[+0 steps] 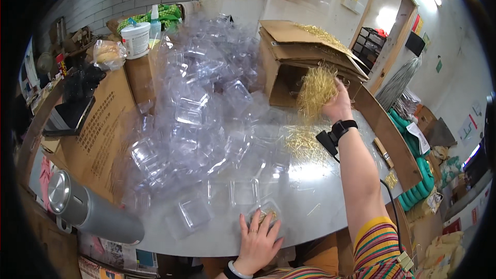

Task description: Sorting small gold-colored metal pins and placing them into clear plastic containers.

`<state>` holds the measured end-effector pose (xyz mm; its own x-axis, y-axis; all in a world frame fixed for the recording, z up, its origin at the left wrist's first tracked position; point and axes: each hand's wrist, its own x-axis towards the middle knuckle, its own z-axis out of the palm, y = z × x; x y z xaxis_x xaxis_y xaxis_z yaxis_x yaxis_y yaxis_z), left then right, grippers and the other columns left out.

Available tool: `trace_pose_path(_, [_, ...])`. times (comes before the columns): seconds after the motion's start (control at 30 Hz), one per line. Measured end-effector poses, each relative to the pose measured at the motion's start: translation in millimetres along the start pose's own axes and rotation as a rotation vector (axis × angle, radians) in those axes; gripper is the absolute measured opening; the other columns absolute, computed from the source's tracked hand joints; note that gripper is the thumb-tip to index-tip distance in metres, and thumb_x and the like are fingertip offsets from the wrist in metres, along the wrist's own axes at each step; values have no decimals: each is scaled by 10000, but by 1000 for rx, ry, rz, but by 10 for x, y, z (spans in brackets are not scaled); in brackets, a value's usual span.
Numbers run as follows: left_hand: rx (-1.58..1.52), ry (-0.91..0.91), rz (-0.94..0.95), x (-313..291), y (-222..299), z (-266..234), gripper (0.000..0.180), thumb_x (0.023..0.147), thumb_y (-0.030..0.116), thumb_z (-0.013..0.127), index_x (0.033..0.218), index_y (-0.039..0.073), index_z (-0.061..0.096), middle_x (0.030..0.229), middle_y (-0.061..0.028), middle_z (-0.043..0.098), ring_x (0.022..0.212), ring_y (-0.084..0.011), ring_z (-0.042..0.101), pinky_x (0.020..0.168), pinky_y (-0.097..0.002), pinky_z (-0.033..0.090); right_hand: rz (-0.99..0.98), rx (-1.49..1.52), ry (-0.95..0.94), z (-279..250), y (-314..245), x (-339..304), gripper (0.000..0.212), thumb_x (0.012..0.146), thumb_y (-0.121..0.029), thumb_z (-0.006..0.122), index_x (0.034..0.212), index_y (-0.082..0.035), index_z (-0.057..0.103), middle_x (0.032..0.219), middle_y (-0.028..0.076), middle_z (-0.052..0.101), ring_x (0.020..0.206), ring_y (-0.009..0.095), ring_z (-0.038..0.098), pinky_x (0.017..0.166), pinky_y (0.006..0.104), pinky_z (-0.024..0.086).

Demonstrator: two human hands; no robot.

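Observation:
Near the table's front edge, my left hand (pixel 258 243) has its fingers spread, the tips resting on a small clear plastic box (pixel 274 207). A few thin gold-coloured pieces (pixel 267 212) lie in that box under the fingertips. Farther off to the right, my right hand (pixel 338 104) is closed on a thick bunch of thin gold-coloured wire-like pieces (pixel 316 93), raised in front of an open-sided cardboard box (pixel 284 82). Below it, more loose gold pieces (pixel 305 143) are scattered on the table. Exactly what kind of piece they are I cannot make out.
A tall heap of clear plastic boxes (pixel 201 98) fills the table's middle and left. A grey flask (pixel 98 214) leans in at the front left, beside a large carton (pixel 103 134). A wooden-handled brush (pixel 383 153) lies along the right-hand board (pixel 387 134). A white tub (pixel 135 40) stands behind.

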<state>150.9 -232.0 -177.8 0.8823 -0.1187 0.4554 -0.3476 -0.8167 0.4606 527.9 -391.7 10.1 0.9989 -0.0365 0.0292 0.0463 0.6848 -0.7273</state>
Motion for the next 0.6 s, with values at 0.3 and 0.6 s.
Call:
trace_pose_path(0.3, [3, 7, -20, 7, 27, 4, 530, 779, 330, 774, 1238, 99, 646, 1328, -140, 551, 1357, -394, 378, 1104, -705, 175, -31, 111, -201, -66, -184, -285, 671, 894, -467, 622, 1428, -103, 442, 1470, 143, 471, 1376, 379, 383, 1151, 678, 126])
trace_pose_path(0.6, [63, 24, -55, 16, 102, 9, 609, 764, 362, 785, 1294, 111, 620, 1395, -134, 506, 1367, -389, 362, 1129, -692, 156, 31, 127, -253, -579, -577, -300, 412, 941, -240, 619, 1305, -64, 541, 1323, 115, 593, 1233, 321, 535, 1113, 527, 344])
